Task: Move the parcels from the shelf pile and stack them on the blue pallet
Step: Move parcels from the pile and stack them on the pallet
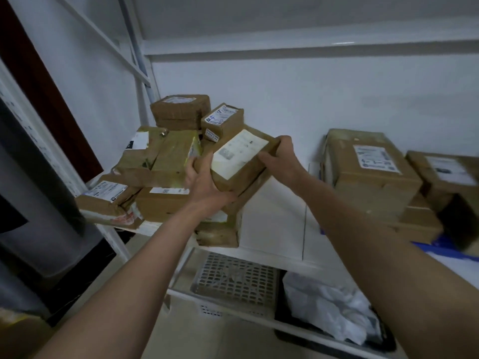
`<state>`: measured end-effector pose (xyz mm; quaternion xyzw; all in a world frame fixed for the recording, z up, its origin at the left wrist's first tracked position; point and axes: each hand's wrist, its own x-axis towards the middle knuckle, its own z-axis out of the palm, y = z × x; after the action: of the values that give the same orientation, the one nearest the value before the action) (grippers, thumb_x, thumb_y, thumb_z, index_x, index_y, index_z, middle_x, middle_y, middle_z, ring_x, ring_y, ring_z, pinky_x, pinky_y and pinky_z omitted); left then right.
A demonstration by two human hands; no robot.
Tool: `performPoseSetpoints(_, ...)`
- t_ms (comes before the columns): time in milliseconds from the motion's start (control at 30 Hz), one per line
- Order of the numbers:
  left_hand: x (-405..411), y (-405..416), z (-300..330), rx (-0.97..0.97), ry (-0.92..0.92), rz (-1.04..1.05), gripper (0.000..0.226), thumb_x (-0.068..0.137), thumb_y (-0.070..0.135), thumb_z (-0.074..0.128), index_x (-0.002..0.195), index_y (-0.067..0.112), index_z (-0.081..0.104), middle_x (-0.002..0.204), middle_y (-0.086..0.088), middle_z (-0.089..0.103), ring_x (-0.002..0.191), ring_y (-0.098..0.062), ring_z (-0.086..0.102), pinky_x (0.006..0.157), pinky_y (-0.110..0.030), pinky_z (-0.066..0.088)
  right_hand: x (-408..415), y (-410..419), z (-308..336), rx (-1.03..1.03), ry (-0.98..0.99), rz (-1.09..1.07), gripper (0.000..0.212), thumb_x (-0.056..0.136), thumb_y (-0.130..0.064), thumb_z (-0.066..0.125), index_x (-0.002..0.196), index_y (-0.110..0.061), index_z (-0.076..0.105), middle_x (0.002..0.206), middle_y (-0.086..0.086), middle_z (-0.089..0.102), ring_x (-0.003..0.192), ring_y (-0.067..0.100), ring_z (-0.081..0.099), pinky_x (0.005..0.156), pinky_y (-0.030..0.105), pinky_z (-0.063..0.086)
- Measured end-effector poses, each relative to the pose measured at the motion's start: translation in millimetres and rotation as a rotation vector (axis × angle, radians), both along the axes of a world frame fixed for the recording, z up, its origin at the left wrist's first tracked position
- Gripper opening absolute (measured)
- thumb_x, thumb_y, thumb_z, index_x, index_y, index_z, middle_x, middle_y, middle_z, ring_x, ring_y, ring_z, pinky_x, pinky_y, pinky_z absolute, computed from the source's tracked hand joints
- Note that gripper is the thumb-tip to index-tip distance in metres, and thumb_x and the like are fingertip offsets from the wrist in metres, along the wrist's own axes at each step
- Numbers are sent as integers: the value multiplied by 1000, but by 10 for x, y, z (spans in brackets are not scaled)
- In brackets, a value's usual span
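Observation:
A brown cardboard parcel (239, 158) with a large white label lies tilted at the right edge of the shelf pile (155, 161). My left hand (204, 185) grips its near left corner from below, thumb on the side. My right hand (281, 158) grips its far right end, fingers curled over the edge. The pile holds several taped brown parcels, with two small boxes (181, 110) (223, 120) on top. At the right, several parcels (373, 172) are stacked on the blue pallet (445, 248), only a strip of which shows.
The white metal shelf (274, 221) has a bare stretch between pile and pallet. Below it sit a perforated plastic crate (236, 281) and a dark bin with a crumpled white bag (329, 309). White shelf uprights (145, 81) rise behind the pile. A dark object (39, 203) stands at the left.

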<state>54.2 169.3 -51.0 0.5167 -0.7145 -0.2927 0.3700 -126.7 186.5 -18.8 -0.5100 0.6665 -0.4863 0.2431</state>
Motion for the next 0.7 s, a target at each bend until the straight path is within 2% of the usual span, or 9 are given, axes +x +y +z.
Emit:
performPoseSetpoints(67,-70,143,63,-51,-23,-44,99,63,22,83,144,36,27,154,2,-9,143,-23,4,115,-46,23,-53,270,63,-43,24,-38,55,88,-18,57,134,-3,30,131,15,40,121,29,46,99,44,46)
performPoseSetpoints(167,-244,362,129,-129,-69,-85,106,61,32,86,146,34,24,156,1,-13,144,-21,-2,115,-43,20,-179,680,104,-66,90,-88,78,88,-22,60,149,-7,13,146,13,25,136,29,27,112,45,30)
performPoseSetpoints(233,-389,514,167,-174,-72,-120,109,58,36,87,146,34,23,156,-2,-15,145,-23,-3,113,-39,17,-288,937,113,-54,116,-114,81,89,-23,59,151,-14,8,148,9,21,138,27,22,115,43,26)
performPoseSetpoints(300,-534,656,199,-191,-74,-161,109,57,38,88,145,33,23,156,-3,-14,144,-23,-1,109,-31,16,-403,1168,136,-49,141,-159,76,89,-23,57,150,-16,12,145,8,22,137,27,22,115,41,24)
performPoseSetpoints(400,-759,846,265,-178,-33,-212,110,57,39,87,145,32,21,154,-5,-4,139,-21,13,101,-27,21,-604,1497,208,-65,158,-249,72,90,-27,57,149,-18,18,143,8,24,135,25,23,114,38,25)
performPoseSetpoints(500,-1032,991,382,-114,43,-287,117,56,37,88,148,32,14,149,-2,16,120,-7,27,93,-24,29,-874,1821,276,-75,156,-336,73,89,-36,59,148,-18,21,142,8,25,135,25,25,114,41,27)
performPoseSetpoints(533,-1134,1031,419,-79,91,-327,120,56,36,89,148,33,12,147,-1,20,118,-5,28,93,-24,31,-971,1923,295,-69,150,-366,74,88,-39,60,148,-18,22,141,8,26,135,25,26,113,42,28)
performPoseSetpoints(633,-1441,1154,498,20,217,-461,126,56,34,91,148,38,5,148,1,29,127,-10,35,103,-30,37,-1293,2198,327,-61,87,-445,75,86,-46,60,146,-18,26,142,8,26,135,27,28,112,46,30)
performPoseSetpoints(700,-1671,1230,519,63,260,-537,128,57,37,90,149,40,1,145,10,33,123,-5,37,101,-29,39,-1522,2361,321,-72,15,-491,73,85,-50,60,144,-19,32,140,6,28,133,27,31,111,47,32)
